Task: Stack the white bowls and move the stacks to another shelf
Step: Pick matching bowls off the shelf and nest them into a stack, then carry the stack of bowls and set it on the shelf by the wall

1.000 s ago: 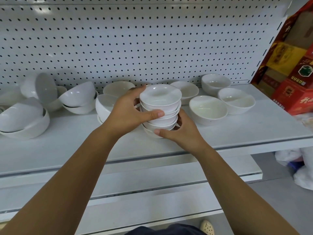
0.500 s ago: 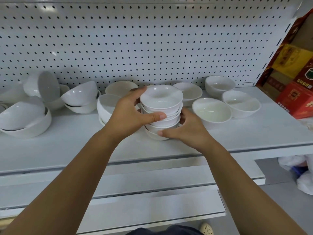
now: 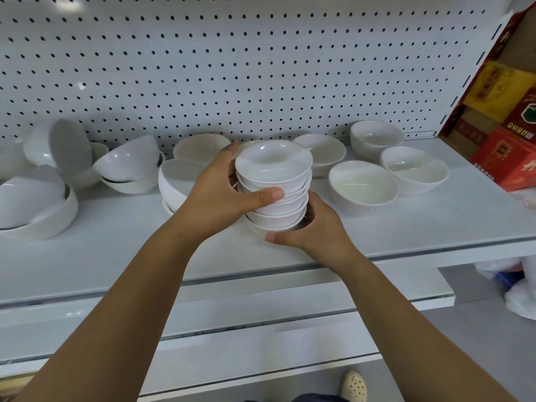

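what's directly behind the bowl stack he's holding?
Behind the stack of bowls, a shallow bowl shows to its right and a rim to its left. The stack and the left hand cover whatever sits directly behind.

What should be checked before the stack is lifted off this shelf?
1. Left hand grips the stack from its left side, thumb across the front: ok.
2. Right hand supports the stack low on its right, fingers under the bottom bowl: cannot tell, fingers are hidden.
3. Bowls nested evenly: ok, rims look level.
4. Stack clear of the bowl to its right: ok, a gap shows.
5. Clear of the bowl behind the left hand: cannot tell.
6. Lower shelf free for the stack: ok where visible.
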Action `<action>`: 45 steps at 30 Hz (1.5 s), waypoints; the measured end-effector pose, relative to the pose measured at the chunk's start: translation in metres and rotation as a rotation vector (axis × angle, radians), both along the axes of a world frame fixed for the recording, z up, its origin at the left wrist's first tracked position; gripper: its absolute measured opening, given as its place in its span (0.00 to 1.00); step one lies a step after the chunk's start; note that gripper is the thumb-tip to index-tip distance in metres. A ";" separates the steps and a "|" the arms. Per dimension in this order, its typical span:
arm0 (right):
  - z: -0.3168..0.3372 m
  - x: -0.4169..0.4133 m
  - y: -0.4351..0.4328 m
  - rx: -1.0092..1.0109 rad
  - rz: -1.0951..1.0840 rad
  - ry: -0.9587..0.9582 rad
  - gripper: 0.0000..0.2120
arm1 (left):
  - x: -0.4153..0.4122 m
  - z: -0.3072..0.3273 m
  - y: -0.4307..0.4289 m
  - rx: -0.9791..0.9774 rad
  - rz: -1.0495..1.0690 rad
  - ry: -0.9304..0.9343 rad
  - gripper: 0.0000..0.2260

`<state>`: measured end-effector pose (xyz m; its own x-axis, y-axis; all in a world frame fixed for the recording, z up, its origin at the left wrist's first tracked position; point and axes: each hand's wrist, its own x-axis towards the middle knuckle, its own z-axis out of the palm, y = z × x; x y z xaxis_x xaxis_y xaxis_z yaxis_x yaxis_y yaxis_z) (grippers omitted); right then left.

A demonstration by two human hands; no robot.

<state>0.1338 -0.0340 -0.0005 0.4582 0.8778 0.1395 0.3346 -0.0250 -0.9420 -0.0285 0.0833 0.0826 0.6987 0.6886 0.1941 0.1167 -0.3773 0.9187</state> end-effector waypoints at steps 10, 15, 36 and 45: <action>0.006 -0.003 -0.008 0.071 -0.064 0.106 0.40 | 0.008 0.007 -0.005 -0.004 -0.021 -0.075 0.31; 0.014 -0.001 -0.023 0.134 -0.102 0.143 0.40 | 0.020 0.016 -0.019 -0.029 -0.014 -0.125 0.31; 0.088 0.113 -0.270 0.168 -0.300 -0.032 0.36 | 0.162 0.050 -0.223 -0.186 -0.191 -0.280 0.35; 0.102 0.171 -0.426 0.203 -0.523 -0.130 0.39 | 0.265 0.059 -0.354 -0.218 -0.412 -0.308 0.34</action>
<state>0.3048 -0.4599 0.1013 0.7921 0.4888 0.3657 0.4395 -0.0409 -0.8973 0.2369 -0.2712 0.1415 0.8524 0.4173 0.3152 -0.2862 -0.1324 0.9490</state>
